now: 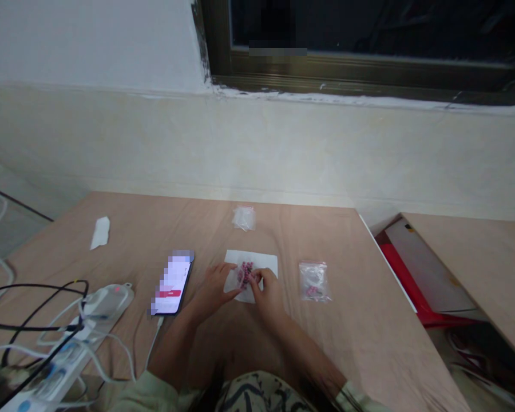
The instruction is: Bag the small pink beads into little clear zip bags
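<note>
A small heap of dark pink beads (245, 273) lies on a white sheet of paper (264, 260) in the middle of the table. Clear plastic (233, 279), which looks like a small bag, shows at the heap's left side. My left hand (212, 290) rests at the paper's left edge, thumb and forefinger spread around this plastic and touching it. From the right, my right hand (268, 294) reaches into the beads with thumb and forefinger pinched together. Whatever is between those fingertips is too small to make out.
Right of the paper lies a zip bag (314, 281) with pink pieces inside; another clear bag (244, 218) lies behind. At left are a charging phone (171, 286), a white scrap (100, 233) and a power strip (90, 320) with tangled cables. A wall (283, 154) borders the table's back.
</note>
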A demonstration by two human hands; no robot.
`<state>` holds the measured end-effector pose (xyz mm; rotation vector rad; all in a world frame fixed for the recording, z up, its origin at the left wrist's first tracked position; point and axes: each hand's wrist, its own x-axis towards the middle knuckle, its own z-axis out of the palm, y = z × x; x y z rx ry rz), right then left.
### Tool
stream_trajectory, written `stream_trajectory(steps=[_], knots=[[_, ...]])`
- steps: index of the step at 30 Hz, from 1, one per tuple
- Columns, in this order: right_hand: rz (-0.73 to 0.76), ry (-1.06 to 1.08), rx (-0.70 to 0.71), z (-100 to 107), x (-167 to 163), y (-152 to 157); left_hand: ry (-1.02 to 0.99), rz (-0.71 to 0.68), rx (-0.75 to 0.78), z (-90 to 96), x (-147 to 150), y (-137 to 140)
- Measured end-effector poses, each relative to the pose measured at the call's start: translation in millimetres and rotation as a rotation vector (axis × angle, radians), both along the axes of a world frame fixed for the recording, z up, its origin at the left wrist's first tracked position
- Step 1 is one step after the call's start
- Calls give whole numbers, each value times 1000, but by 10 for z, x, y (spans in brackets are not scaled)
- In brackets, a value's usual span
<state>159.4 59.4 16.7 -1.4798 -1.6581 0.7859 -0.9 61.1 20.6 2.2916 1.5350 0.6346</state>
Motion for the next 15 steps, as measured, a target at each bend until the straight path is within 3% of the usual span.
stream_trajectory(steps=[2,5,7,11,15], knots=[[58,37,31,110,-24,45,-6,-18,5,20,5,25],[17,-9,7,146,-51,58,-15,-4,8,30,-32,56],[-11,-90,-35,69,-56,22,-15,11,7,19,-73,64],[69,-251,-111,-200,-83,-88,-3,19,-1,-30,-117,50],[86,-322,-94,-340,-116,-129,6,36,17,-62,-96,4]])
